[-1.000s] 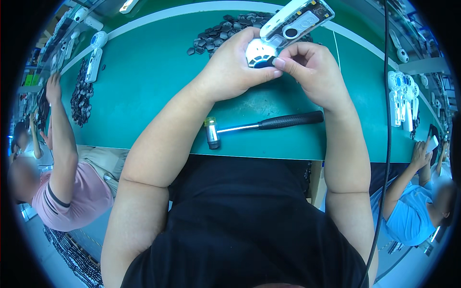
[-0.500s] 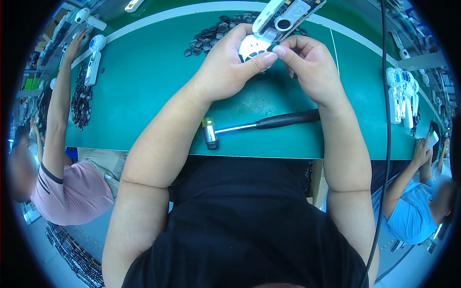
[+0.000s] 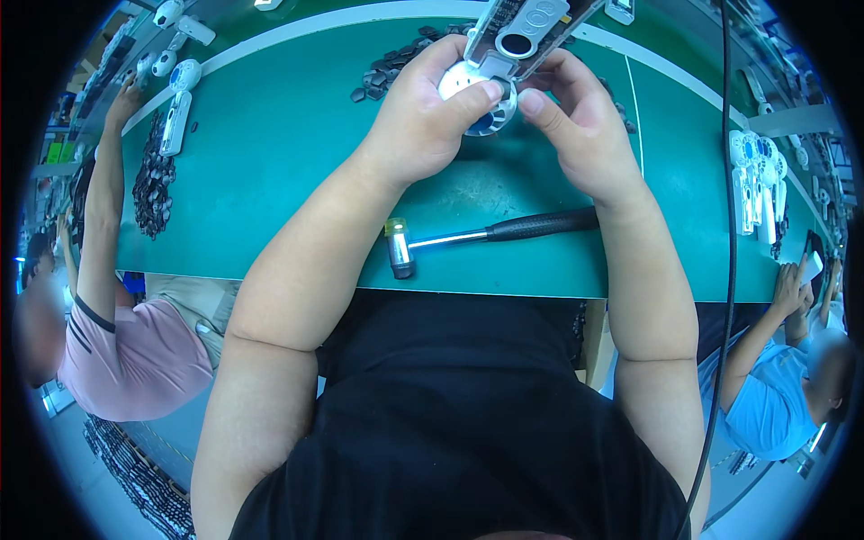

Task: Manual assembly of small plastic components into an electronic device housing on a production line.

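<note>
Pinching round white fan housing (image 3: 477, 94) in both hands: left hand (image 3: 423, 117) cupping it steady, right hand (image 3: 576, 135) pressing fingertips at its rim. Lying idle on green desk (image 3: 270, 162): small hammer (image 3: 486, 238), within reach.

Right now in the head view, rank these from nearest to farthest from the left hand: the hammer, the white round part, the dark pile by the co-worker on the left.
1. white round part, held in the left hand
2. hammer, on the mat below the hands
3. dark pile, far left by the co-worker's arm
</note>
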`<control>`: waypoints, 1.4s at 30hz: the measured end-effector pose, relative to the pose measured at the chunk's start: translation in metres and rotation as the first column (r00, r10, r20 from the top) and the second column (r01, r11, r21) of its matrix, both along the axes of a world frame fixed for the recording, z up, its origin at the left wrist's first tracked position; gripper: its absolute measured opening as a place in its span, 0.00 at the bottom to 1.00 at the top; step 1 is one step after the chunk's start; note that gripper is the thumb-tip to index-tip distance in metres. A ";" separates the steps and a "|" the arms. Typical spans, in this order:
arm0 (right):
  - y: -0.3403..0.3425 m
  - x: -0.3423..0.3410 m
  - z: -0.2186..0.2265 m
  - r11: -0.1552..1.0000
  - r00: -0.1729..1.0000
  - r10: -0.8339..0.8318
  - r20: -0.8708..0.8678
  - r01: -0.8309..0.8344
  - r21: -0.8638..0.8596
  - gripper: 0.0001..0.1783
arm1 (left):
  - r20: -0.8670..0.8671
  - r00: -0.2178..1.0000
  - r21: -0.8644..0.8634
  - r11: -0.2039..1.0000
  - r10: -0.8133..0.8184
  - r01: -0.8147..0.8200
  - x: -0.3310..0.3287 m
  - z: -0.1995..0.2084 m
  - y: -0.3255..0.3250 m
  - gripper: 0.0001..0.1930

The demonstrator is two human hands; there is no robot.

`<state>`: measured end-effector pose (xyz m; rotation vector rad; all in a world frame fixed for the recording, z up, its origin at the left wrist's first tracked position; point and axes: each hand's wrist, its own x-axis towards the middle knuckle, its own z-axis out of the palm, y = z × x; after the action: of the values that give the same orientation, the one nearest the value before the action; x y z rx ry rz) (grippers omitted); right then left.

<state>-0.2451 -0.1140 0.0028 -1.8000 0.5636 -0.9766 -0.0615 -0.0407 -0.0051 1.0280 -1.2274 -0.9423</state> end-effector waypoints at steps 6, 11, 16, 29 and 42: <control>0.012 0.000 0.000 0.949 0.977 0.208 0.048 -0.214 0.232 0.25 | 0.062 0.995 -0.082 0.994 -0.073 0.078 -0.001 -0.002 0.003 0.20; 0.009 -0.004 -0.003 0.923 0.961 0.267 0.075 -0.278 0.268 0.24 | 0.087 0.995 -0.086 0.994 -0.058 0.065 -0.004 -0.002 0.002 0.20; 0.011 -0.003 0.001 0.927 0.964 0.261 0.046 -0.263 0.267 0.25 | 0.001 0.996 -0.070 0.993 -0.093 0.093 -0.004 -0.002 0.002 0.20; 0.012 -0.004 0.006 0.968 0.975 0.198 -0.097 -0.179 0.178 0.27 | -0.031 0.993 -0.049 0.993 -0.111 0.109 -0.003 -0.005 0.003 0.19; 0.006 -0.005 -0.002 0.941 0.970 0.240 0.041 -0.242 0.236 0.24 | 0.059 0.992 -0.039 0.993 -0.108 0.110 -0.003 -0.001 0.005 0.18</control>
<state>-0.2506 -0.1078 0.0012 -1.6019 0.4216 -0.7183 -0.0645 -0.0358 -0.0059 0.9677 -1.3570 -0.9726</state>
